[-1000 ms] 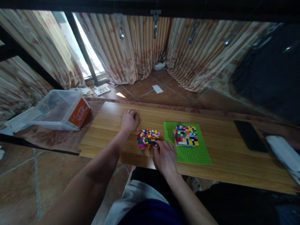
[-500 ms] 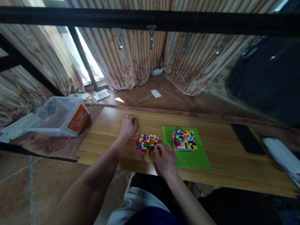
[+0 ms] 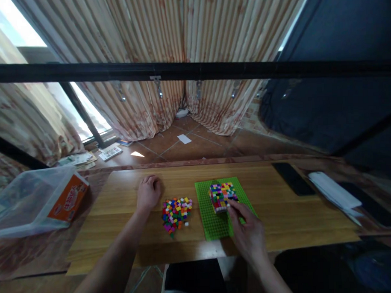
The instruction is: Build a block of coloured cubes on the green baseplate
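Note:
A block of many-coloured toy bricks (image 3: 220, 193) stands on a green studded baseplate (image 3: 214, 229). My right hand (image 3: 246, 226) reaches over the plate, thumb and forefinger pinched together at the block's near right corner. Whatever lies between those fingertips is too small to make out. To the left of the plate is a loose pile of small coloured bricks (image 3: 175, 213), with one white brick (image 3: 186, 224) at its near right side. Beyond the pile's left side, my left hand (image 3: 148, 191) rests on the wooden table, its fingers curled in.
The wooden table (image 3: 121, 234) holds a black phone (image 3: 293, 178) and a white flat object (image 3: 333, 189) on the right. A clear plastic box (image 3: 24, 203) with an orange label sits at the left. A dark metal bar (image 3: 193, 71) crosses beyond the table, before striped curtains (image 3: 140, 41).
My right hand has gone from the loose pile rightward to the brick block on the baseplate. My left hand stays resting on the table. The camera view has shifted.

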Available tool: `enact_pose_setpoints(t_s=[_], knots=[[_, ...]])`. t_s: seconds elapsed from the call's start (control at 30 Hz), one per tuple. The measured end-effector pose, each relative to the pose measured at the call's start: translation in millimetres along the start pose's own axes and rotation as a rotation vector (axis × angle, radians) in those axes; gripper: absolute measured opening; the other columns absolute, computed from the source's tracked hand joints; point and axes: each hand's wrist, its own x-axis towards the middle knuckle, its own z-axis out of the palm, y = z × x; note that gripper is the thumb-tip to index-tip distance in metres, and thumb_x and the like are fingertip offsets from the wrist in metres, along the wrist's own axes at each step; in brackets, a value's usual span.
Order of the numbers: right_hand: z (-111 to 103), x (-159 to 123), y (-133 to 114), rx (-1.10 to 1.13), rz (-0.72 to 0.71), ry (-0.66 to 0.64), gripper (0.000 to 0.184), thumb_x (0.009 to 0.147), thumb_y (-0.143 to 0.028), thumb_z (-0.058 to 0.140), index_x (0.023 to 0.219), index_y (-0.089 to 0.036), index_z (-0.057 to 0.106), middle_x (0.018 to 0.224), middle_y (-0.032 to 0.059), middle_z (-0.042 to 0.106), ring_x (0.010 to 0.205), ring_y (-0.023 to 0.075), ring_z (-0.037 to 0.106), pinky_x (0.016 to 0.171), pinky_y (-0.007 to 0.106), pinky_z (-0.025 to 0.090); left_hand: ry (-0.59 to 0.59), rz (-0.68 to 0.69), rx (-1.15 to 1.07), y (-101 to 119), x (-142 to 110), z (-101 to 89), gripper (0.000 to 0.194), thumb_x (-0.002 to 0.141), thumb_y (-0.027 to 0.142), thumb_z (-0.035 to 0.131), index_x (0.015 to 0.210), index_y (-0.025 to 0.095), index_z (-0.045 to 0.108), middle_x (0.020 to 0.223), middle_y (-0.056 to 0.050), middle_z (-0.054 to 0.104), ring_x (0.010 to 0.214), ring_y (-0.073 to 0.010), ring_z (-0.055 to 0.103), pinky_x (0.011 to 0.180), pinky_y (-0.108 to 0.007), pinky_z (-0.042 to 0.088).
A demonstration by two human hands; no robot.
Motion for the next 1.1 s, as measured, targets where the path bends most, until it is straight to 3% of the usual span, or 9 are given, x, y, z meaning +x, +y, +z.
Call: enact_pose_setpoints(t_s=[0.13,0.27,0.5,0.7,0.9,1.1], knots=[[-19.4,17.5,17.2,-0.022,0.102,0.114,0.032,0.088,-0.045,0.057,0.100,-0.021,0.073,0.100,0.0095,0.075,0.090,0.0241,0.070,0.082,0.038,0.053,-0.016,0.010,0.018,-2.5,2.1,1.1,0.030,0.085,0.025,0.043,0.099,0.016,0.068,0.111,-0.013,0.068,0.108,-0.0284,0.059,0.099,-0.043,0.048],[-16.0,31.8,26.1,0.072,0.136,0.189,0.030,0.083,-0.045,0.063,0.092,-0.020,0.075,0.095,0.0098,0.075,0.084,0.0229,0.069,0.077,0.037,0.052,-0.032,0.002,0.044,-2.7,3.3,0.2,0.032,0.085,0.027,0.043,0.100,0.014,0.068,0.112,-0.014,0.068,0.107,-0.0294,0.060,0.098,-0.043,0.049],[5.7,43.1,40.5,0.352,0.215,0.149,0.024,0.071,-0.042,0.073,0.084,-0.022,0.078,0.093,0.0066,0.075,0.090,0.0229,0.066,0.085,0.039,0.051,-0.031,-0.005,0.045,-3.9,4.8,0.9,0.033,0.085,0.028,0.043,0.101,0.015,0.069,0.110,-0.013,0.069,0.105,-0.0287,0.061,0.096,-0.043,0.050],[8.0,44.4,40.9,0.510,0.340,0.150,0.025,0.061,-0.039,0.080,0.081,-0.024,0.079,0.095,0.0056,0.076,0.094,0.0232,0.066,0.091,0.040,0.048,-0.035,0.014,0.042,-6.1,5.8,1.5,0.031,0.085,0.028,0.043,0.098,0.015,0.068,0.109,-0.013,0.069,0.104,-0.0287,0.061,0.096,-0.043,0.050],[4.3,50.1,34.3,0.613,0.464,0.107,0.030,0.052,-0.036,0.084,0.078,-0.023,0.079,0.084,0.0042,0.076,0.080,0.0199,0.065,0.079,0.036,0.049,-0.046,0.009,0.057,-6.0,6.4,0.2,0.033,0.085,0.030,0.043,0.099,0.016,0.068,0.109,-0.013,0.069,0.105,-0.0297,0.061,0.095,-0.044,0.050],[4.6,53.1,35.2,0.645,0.496,0.192,0.033,0.045,-0.035,0.086,0.073,-0.021,0.076,0.071,0.0001,0.072,0.067,0.0159,0.060,0.067,0.030,0.047,-0.032,0.033,0.044,-6.9,7.0,0.7,0.032,0.085,0.031,0.043,0.098,0.016,0.068,0.108,-0.013,0.069,0.104,-0.0285,0.061,0.095,-0.042,0.050]])
